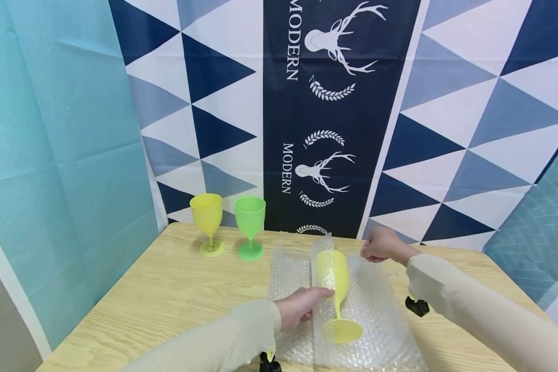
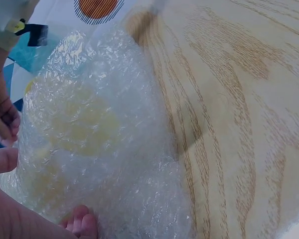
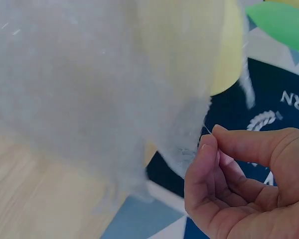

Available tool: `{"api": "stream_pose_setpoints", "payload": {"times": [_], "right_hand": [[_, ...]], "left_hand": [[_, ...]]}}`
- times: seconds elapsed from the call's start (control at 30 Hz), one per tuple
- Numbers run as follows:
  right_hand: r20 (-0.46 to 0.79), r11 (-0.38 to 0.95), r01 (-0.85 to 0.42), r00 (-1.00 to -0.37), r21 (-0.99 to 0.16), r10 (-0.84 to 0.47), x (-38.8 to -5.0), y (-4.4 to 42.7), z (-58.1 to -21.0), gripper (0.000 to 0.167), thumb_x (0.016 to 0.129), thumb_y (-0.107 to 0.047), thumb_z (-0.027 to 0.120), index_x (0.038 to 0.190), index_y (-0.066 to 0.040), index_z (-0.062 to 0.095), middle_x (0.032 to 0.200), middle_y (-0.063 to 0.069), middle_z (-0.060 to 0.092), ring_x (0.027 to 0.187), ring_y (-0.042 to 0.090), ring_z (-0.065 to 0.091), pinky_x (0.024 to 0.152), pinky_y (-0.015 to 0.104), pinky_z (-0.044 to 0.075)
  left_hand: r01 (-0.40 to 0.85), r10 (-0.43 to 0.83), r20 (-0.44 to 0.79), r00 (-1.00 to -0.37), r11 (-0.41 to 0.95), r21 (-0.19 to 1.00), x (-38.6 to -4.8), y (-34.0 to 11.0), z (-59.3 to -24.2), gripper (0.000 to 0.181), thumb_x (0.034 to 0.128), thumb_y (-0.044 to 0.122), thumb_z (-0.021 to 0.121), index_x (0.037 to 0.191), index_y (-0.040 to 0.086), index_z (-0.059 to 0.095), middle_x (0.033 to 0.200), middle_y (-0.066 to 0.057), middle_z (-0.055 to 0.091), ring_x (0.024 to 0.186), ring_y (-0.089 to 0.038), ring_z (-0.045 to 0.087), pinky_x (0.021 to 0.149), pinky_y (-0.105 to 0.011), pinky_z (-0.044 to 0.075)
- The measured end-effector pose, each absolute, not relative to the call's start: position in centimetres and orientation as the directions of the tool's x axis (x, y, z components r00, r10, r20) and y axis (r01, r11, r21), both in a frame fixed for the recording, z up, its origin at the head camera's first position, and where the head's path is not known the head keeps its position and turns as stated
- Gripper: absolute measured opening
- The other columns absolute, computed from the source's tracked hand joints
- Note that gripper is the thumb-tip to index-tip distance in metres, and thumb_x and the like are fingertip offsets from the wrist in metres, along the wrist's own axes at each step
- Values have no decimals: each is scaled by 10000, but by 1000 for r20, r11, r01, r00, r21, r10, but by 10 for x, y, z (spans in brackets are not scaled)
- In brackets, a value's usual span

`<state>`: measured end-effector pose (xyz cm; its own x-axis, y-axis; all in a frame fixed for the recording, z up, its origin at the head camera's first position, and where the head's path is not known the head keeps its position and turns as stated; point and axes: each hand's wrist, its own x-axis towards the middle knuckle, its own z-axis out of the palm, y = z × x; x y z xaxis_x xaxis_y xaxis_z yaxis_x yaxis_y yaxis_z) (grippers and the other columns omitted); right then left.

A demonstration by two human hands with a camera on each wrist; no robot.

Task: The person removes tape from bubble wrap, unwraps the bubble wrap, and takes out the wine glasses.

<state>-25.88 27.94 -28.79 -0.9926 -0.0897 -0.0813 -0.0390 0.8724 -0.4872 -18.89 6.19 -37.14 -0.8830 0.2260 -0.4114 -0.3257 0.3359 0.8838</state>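
A pale yellow goblet (image 1: 342,276) lies on a sheet of bubble wrap (image 1: 376,323), bowl pointing away and foot toward me. One flap of the wrap is folded over the goblet's left side. My left hand (image 1: 299,308) grips the wrap and goblet near the stem, thumb on top; its fingertips (image 2: 84,223) curl against the wrap in the left wrist view. At the far right corner, my right hand (image 1: 384,245) pinches the wrap's edge between thumb and index finger, clear in the right wrist view. Through the wrap (image 2: 139,144) the yellow goblet looks blurred.
Upright at the table's back left stand a yellow goblet (image 1: 207,214) and a green goblet (image 1: 250,217). The wooden table (image 1: 190,299) meets a patterned cloth backdrop (image 1: 344,113) behind, with a teal cloth (image 1: 70,150) at the left.
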Motion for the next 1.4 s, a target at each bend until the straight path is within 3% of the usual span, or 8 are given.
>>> {"api": "stream_pose_setpoints", "payload": {"times": [0.3,0.6,0.8,0.93,1.17,1.3,1.4], "right_hand": [[-119,864,24,-992,-504,-42,-251,321,-303,176,789,-48,636,614,-30,649,485,-75,522,453,29,488,490,170,482],[-106,886,60,-994,-461,13,-244,349,-310,313,792,-85,622,494,-139,544,440,-94,470,422,38,455,492,201,460],[-91,862,69,-996,-502,26,-238,356,-316,175,785,-83,641,623,-22,669,474,-77,544,454,35,515,511,205,512],[-96,846,77,-995,-528,31,-238,355,-318,157,798,-109,659,679,-10,688,488,-86,554,473,26,519,515,183,504],[-144,771,123,-989,-625,41,-236,344,-307,247,901,-185,631,891,60,666,635,-25,626,584,46,555,590,180,526],[-128,752,111,-991,-650,36,-228,331,-298,377,917,-230,626,1038,127,628,762,47,686,660,72,602,653,232,565],[-106,756,77,-994,-650,10,-221,319,-296,398,912,-239,639,1069,126,628,810,74,697,692,92,616,690,274,579]], "left_hand": [[-309,235,-397,-887,336,890,-188,61,-372,745,817,476,647,1334,-19,440,1128,-99,500,846,-215,420,789,-333,362],[-314,231,-404,-885,343,885,-187,61,-372,800,787,485,670,1349,-25,418,1200,-123,499,927,-241,445,894,-417,391],[-312,241,-401,-884,335,889,-187,61,-373,813,806,475,658,1370,-41,381,1216,-143,480,965,-276,441,977,-494,380],[-304,248,-393,-885,332,893,-187,60,-373,772,819,473,644,1353,-32,408,1234,-145,488,979,-280,454,990,-512,381],[-290,255,-382,-888,333,897,-186,60,-373,718,822,470,638,1318,-18,458,1237,-144,510,984,-271,473,970,-485,397],[-288,255,-380,-889,333,898,-185,60,-372,707,821,473,638,1307,-13,473,1207,-126,514,962,-256,467,931,-449,401],[-287,258,-381,-888,336,897,-185,60,-372,708,824,475,635,1309,-16,478,1243,-148,524,993,-272,491,970,-486,403]]}}
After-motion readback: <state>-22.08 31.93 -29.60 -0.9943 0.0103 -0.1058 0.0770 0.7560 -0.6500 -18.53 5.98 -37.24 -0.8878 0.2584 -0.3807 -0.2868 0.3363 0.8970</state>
